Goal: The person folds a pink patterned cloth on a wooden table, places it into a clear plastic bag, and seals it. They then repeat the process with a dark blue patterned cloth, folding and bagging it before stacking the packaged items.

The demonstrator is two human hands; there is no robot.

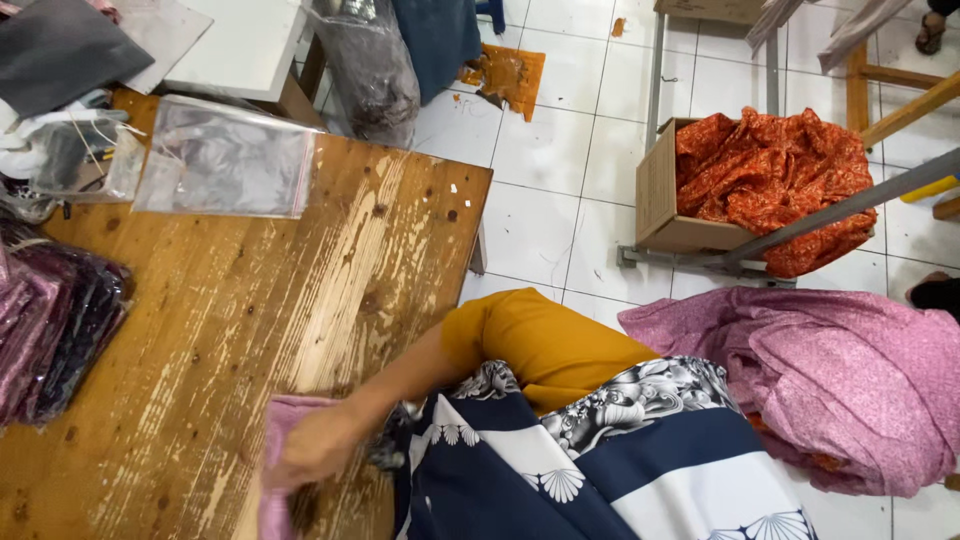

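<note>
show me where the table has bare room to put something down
The middle of the wooden table is bare, between the clear plastic bags at the top, the bagged purple cloth on the left and the hand on pink cloth. The top-left corner is crowded.

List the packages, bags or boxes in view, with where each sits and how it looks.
Clear plastic bags: flat stack at the wooden table's far edge.
Bagged garments: table's left edge, glossy wrap, dark purple and pink.
Cardboard box: floor on the right, brown, overflowing with orange patterned fabric.
Large plastic sack: floor beyond the table, greyish, bulging.
</note>
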